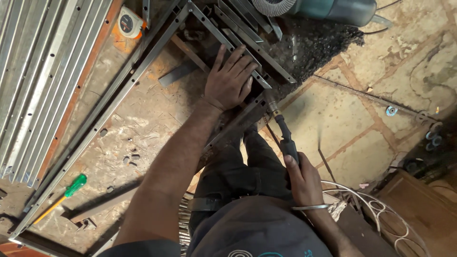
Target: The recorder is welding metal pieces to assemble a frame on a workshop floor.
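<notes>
While the left hand (230, 78) presses flat, fingers spread, on angled steel bars (247, 45), the right hand (301, 178) grips a welding holder (284, 135) aimed up-left toward the frame joint (262, 101) just beside it.

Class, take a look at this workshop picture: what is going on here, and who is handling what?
A person bends over a metal angle-iron frame lying on the floor. The left hand presses flat on the loose metal strips at the frame's corner. The right hand grips a black-handled tool, its tip at that corner. A green-handled screwdriver, a tape measure and an angle grinder lie nearby.
</notes>
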